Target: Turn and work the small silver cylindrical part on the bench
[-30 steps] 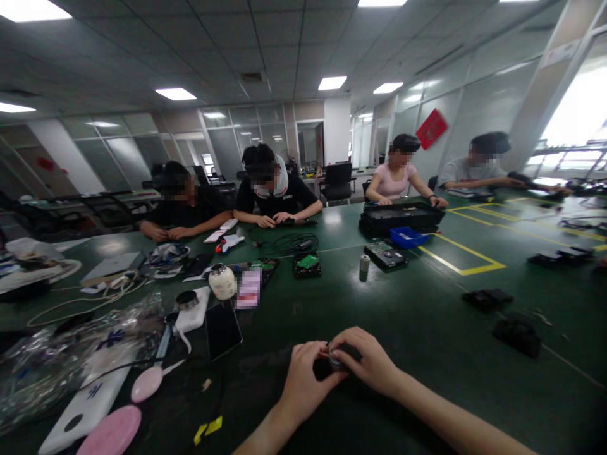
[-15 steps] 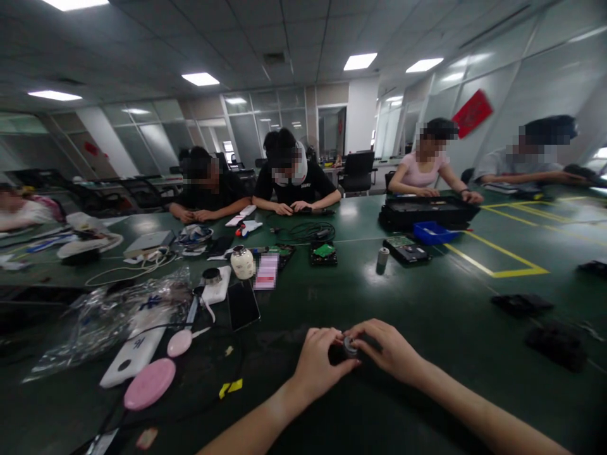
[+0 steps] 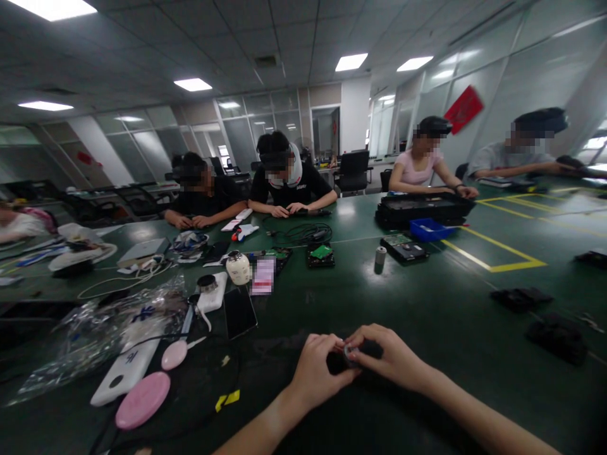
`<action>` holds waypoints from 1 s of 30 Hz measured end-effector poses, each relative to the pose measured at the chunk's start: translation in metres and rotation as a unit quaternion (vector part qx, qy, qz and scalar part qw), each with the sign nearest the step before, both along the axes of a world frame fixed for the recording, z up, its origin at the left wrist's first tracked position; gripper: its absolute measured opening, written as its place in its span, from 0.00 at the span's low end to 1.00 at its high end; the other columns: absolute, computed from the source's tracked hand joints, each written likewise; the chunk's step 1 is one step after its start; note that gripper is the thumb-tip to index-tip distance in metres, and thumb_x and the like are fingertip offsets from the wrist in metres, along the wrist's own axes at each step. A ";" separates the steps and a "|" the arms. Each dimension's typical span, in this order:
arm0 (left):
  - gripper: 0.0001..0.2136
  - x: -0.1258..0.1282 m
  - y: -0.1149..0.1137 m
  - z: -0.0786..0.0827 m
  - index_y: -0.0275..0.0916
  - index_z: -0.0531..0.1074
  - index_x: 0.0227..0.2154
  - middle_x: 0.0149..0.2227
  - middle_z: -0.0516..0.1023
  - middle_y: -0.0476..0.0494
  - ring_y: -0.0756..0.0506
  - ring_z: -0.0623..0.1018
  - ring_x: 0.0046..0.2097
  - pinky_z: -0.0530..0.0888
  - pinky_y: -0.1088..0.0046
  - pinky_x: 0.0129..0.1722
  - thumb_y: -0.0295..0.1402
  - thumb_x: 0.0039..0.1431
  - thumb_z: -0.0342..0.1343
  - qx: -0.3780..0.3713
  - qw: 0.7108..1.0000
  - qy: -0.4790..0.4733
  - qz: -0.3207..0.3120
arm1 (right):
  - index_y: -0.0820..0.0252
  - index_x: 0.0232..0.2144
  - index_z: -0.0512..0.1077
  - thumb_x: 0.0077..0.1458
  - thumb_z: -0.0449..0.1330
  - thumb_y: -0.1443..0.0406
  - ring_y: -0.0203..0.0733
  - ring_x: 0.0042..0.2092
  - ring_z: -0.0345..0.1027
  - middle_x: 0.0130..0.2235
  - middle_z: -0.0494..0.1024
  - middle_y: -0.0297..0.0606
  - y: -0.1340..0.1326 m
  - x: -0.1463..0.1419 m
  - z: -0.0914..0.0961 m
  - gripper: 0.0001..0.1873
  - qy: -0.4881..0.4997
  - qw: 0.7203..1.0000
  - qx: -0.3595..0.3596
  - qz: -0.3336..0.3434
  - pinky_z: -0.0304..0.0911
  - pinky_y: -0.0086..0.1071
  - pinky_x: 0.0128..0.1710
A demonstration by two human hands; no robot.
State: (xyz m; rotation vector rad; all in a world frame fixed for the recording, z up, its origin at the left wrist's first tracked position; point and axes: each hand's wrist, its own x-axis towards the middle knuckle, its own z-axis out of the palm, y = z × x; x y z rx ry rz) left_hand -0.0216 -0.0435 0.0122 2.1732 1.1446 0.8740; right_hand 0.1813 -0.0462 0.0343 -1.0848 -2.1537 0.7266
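A small round grey metal piece (image 3: 349, 356) is held just above the green table, its exact kind unclear. My left hand (image 3: 317, 363) curls around its left side, thumb and fingers meeting at the piece. From the other side, my right hand (image 3: 386, 354) pinches it, with the thumb lying over its front. Both hands cover much of the piece. A grey metal cylinder (image 3: 380, 258) stands upright farther out on the table.
To the left lie a black phone (image 3: 239, 311), a cream jar (image 3: 238, 268), a pink disc (image 3: 143, 400), a white case (image 3: 127, 368) and clear plastic wrap (image 3: 90, 346). Beyond are a hard drive (image 3: 404, 246) and a blue tray (image 3: 430, 229). Several people sit across the table.
My right thumb has shifted onto the front of the metal piece, and its face has turned. The camera view has shifted slightly; both hands stay closed around the piece.
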 end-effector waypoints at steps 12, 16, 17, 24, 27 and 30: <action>0.14 -0.001 0.003 -0.003 0.42 0.75 0.35 0.36 0.79 0.47 0.41 0.75 0.41 0.70 0.65 0.42 0.39 0.45 0.69 -0.004 1.000 0.015 0.000 | 0.53 0.38 0.76 0.60 0.58 0.59 0.46 0.46 0.70 0.41 0.79 0.40 0.012 0.018 0.001 0.09 0.055 0.993 0.099 -0.037 0.63 0.43 0.50; 0.15 -0.002 0.004 -0.004 0.42 0.75 0.35 0.38 0.79 0.46 0.40 0.75 0.42 0.70 0.63 0.44 0.40 0.45 0.68 -0.009 1.000 0.016 -0.005 | 0.51 0.37 0.78 0.59 0.59 0.57 0.51 0.54 0.65 0.51 0.74 0.41 0.043 0.061 -0.013 0.10 0.011 0.988 0.102 -0.115 0.58 0.50 0.55; 0.15 -0.002 0.004 -0.003 0.42 0.75 0.35 0.39 0.79 0.46 0.40 0.75 0.42 0.70 0.63 0.44 0.41 0.45 0.68 -0.010 1.000 0.017 -0.008 | 0.50 0.36 0.79 0.58 0.60 0.57 0.52 0.55 0.64 0.51 0.74 0.40 0.048 0.069 -0.018 0.09 -0.015 0.989 0.098 -0.109 0.56 0.52 0.56; 0.15 -0.003 0.006 -0.003 0.43 0.74 0.35 0.39 0.79 0.47 0.40 0.75 0.43 0.70 0.64 0.44 0.40 0.45 0.69 -0.007 1.000 0.021 -0.010 | 0.43 0.42 0.77 0.56 0.62 0.56 0.55 0.60 0.56 0.57 0.70 0.36 0.054 0.073 -0.034 0.11 -0.109 0.992 0.031 -0.050 0.49 0.57 0.58; 0.15 -0.003 0.005 -0.003 0.43 0.74 0.35 0.39 0.79 0.47 0.40 0.75 0.43 0.70 0.64 0.44 0.40 0.45 0.68 -0.008 1.000 0.023 -0.012 | 0.45 0.48 0.74 0.54 0.63 0.57 0.53 0.59 0.60 0.53 0.74 0.39 0.053 0.071 -0.035 0.18 -0.077 0.996 0.014 -0.045 0.52 0.54 0.58; 0.15 -0.003 0.004 -0.001 0.43 0.74 0.35 0.39 0.79 0.47 0.40 0.75 0.42 0.70 0.64 0.43 0.40 0.46 0.68 -0.013 1.000 0.026 -0.011 | 0.47 0.42 0.78 0.55 0.63 0.58 0.51 0.54 0.67 0.50 0.76 0.41 0.055 0.071 -0.036 0.11 -0.055 0.997 0.003 -0.059 0.59 0.50 0.55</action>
